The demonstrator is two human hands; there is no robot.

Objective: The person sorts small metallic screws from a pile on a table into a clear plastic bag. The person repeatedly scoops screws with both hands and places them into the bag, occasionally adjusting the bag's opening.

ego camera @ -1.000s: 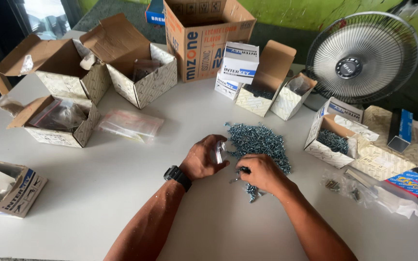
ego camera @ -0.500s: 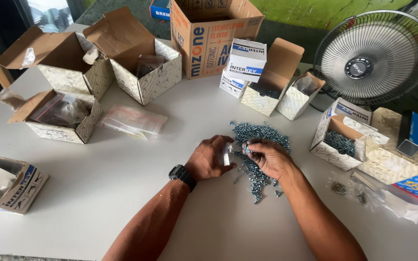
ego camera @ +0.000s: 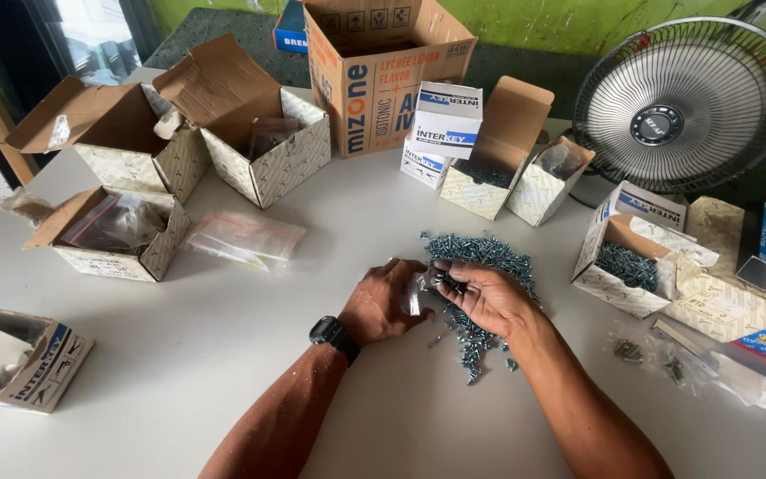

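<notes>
While most of the pile of small screws (ego camera: pixel 480 266) lies loose at mid-table, the hands meet over its near edge; the left hand (ego camera: pixel 385 303) pinches a small clear bag (ego camera: pixel 416 293); the right hand (ego camera: pixel 480 297) cups some screws beside it; filled clear bags (ego camera: pixel 246 238) lie toward the left edge, so the bagging looks partly done.
</notes>
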